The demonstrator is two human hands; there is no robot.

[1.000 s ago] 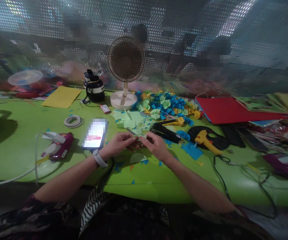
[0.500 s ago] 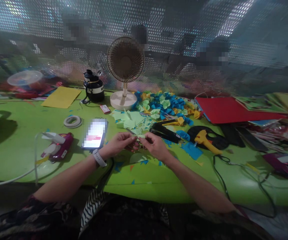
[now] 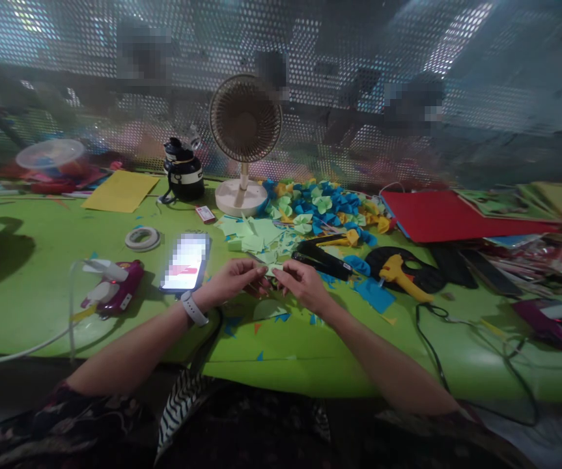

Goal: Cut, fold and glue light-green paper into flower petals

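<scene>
Left hand [image 3: 239,281] and right hand [image 3: 303,284] at frame centre, fingers of both pinched on small pale-green paper piece [image 3: 275,268]; black stapler [image 3: 323,259] just right, on worktop [image 3: 173,345].

The left hand [image 3: 240,280] and right hand [image 3: 301,284] are positioned immediately to the right of the lit phone [image 3: 185,262], the left hand being nearer to it. Thumbs and fingers are bent into opposed pinches, fingertips close together. Both bare forearms extend diagonally inward; the left wrist [image 3: 194,308] carries a pale band.
</scene>
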